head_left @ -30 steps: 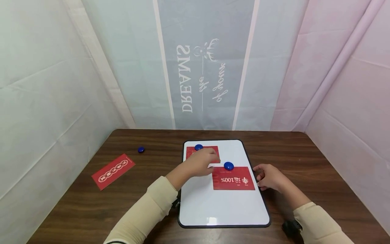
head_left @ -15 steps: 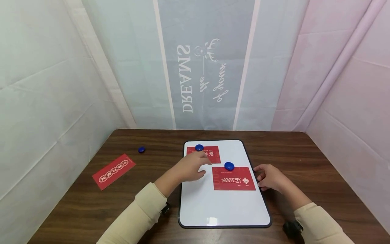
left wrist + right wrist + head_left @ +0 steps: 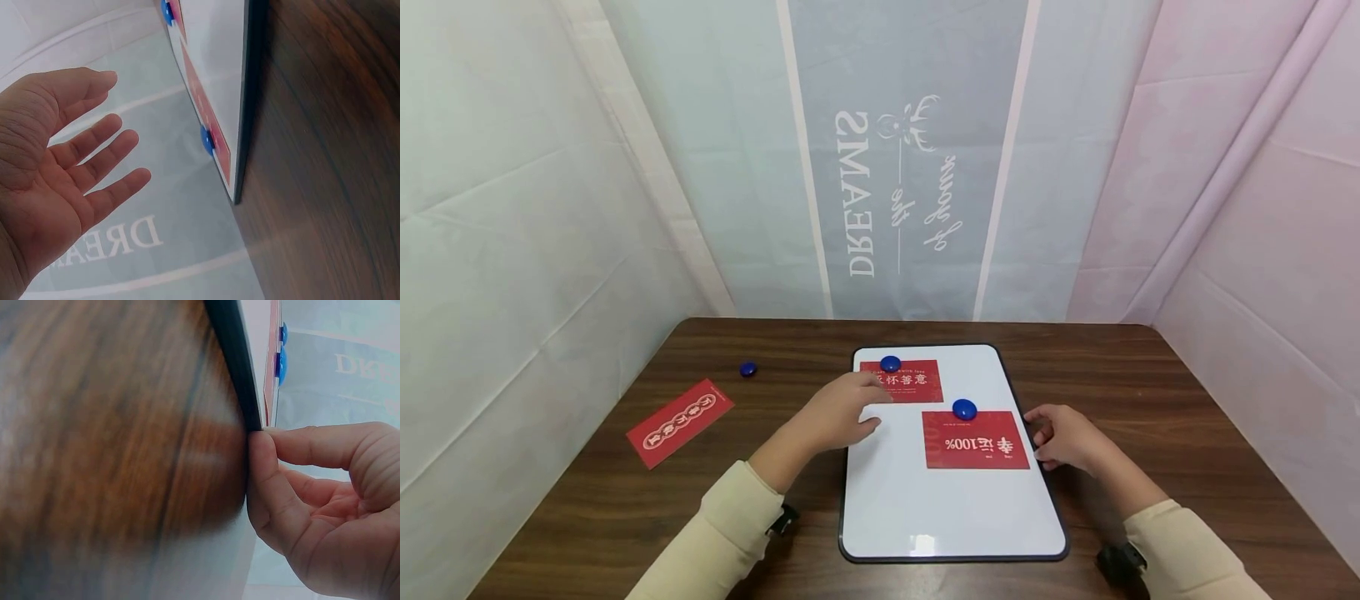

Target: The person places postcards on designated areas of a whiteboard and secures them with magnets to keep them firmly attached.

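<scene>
A white magnetic whiteboard (image 3: pixel 955 512) with a black frame lies on the table. Two red cards lie on it: one (image 3: pixel 917 392) near the far left corner, another (image 3: pixel 973 454) at the middle right. Each has a round blue magnet on its upper edge, the far one (image 3: pixel 891 364) and the nearer one (image 3: pixel 965 409). My left hand (image 3: pixel 842 408) hovers over the board's left edge with fingers spread and nothing in them; in the left wrist view the palm (image 3: pixel 56 181) shows bare. My right hand (image 3: pixel 1067 433) pinches the board's right edge between thumb and finger (image 3: pixel 262 453).
Left of the board, a red card (image 3: pixel 680 422) lies slantwise on the brown wooden table (image 3: pixel 722 467). A loose blue magnet (image 3: pixel 748 369) sits beyond it. Pale cloth walls stand around the table, the back one (image 3: pixel 902 208) printed with lettering.
My left hand has drawn back leftward from between the two cards toward the board's left edge, uncovering more of the far card. The right hand stays at the right edge.
</scene>
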`<state>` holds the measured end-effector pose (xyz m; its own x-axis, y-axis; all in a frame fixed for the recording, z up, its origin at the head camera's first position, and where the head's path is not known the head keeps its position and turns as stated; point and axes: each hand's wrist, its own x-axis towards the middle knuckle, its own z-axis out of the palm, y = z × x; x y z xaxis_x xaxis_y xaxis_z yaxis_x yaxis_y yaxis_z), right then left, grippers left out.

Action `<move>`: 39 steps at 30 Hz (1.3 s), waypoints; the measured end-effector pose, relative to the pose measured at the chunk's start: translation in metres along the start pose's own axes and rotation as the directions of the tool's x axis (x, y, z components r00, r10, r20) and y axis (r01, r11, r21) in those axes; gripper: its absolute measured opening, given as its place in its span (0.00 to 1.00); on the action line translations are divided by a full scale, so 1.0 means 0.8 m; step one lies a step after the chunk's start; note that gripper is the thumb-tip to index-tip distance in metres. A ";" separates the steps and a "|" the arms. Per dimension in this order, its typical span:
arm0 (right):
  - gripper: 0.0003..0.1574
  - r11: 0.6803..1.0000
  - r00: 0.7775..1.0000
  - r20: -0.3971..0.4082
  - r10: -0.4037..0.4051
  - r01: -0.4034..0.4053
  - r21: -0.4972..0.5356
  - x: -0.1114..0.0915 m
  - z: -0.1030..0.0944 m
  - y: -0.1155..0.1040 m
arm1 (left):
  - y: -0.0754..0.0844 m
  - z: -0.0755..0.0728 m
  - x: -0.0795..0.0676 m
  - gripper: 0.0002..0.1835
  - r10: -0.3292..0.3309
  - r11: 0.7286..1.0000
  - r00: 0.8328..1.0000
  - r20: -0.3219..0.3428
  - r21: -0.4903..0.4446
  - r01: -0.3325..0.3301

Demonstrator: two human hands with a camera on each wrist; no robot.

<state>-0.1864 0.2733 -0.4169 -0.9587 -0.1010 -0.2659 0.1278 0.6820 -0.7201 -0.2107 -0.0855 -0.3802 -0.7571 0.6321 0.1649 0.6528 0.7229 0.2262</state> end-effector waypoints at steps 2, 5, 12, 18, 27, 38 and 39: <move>0.37 1.000 1.000 -0.001 0.000 0.000 -0.001 0.000 0.000 0.000 | -0.005 -0.002 -0.004 0.20 -0.010 1.000 1.000 -0.004 0.000 0.010; 0.38 1.000 1.000 -0.004 -0.002 0.002 -0.003 0.000 0.001 0.000 | -0.012 -0.004 -0.010 0.20 -0.029 1.000 0.999 -0.019 0.001 0.029; 0.38 1.000 1.000 -0.003 -0.008 0.008 -0.002 0.000 0.002 0.000 | -0.024 -0.015 -0.027 0.20 -0.093 0.996 0.994 -0.050 -0.007 0.092; 0.37 1.000 1.000 0.004 -0.007 0.007 -0.006 0.001 0.002 0.000 | -0.034 -0.026 -0.043 0.22 -0.143 0.989 0.986 -0.088 -0.035 0.140; 0.37 1.000 1.000 0.004 -0.016 0.016 -0.009 0.000 0.001 0.001 | -0.052 -0.040 -0.064 0.22 -0.156 0.988 0.978 -0.140 -0.025 0.154; 0.37 1.000 1.000 -0.001 -0.023 0.023 -0.012 -0.001 0.001 0.000 | -0.076 -0.052 -0.089 0.24 -0.163 0.986 0.965 -0.204 0.000 0.166; 0.37 1.000 1.000 -0.001 -0.023 0.023 -0.011 -0.001 0.001 0.000 | -0.078 -0.053 -0.091 0.24 -0.164 0.986 0.964 -0.209 0.002 0.168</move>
<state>-0.1853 0.2731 -0.4172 -0.9617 -0.1155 -0.2488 0.1033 0.6877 -0.7186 -0.1970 -0.1883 -0.3656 -0.8420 0.4325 0.3226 0.5163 0.8195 0.2487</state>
